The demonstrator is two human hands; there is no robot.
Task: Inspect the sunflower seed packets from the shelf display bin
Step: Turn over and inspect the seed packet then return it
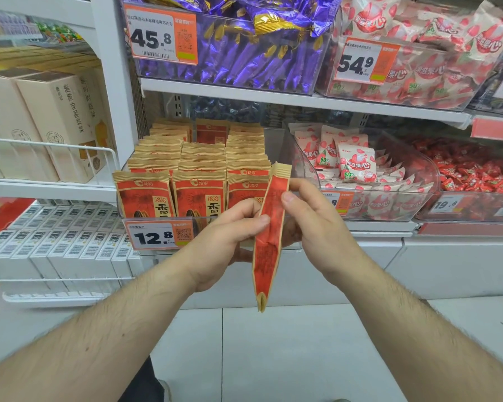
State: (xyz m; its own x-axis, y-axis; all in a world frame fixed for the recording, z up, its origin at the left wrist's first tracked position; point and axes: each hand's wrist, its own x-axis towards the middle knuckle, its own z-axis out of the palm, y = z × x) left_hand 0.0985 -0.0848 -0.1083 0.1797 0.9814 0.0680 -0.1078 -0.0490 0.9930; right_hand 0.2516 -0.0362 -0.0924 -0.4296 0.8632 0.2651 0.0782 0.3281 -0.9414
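both hands, left hand [230,242] and right hand [314,224], pinch one edge-on seed packet [269,236] between them.

My left hand [230,242] at 9 o'clock, my right hand [311,224] at 3; both forearms bare, extended, fingers curled, thumbs pinching inward.

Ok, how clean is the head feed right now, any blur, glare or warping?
Head view: the held seed packet is soft, its print unreadable; the 12.8 price tag is sharp. Glare sheens the purple wrappers and clear bin front. Wide-angle warp bends the shelf edge. Lighting is even, shadows faint.
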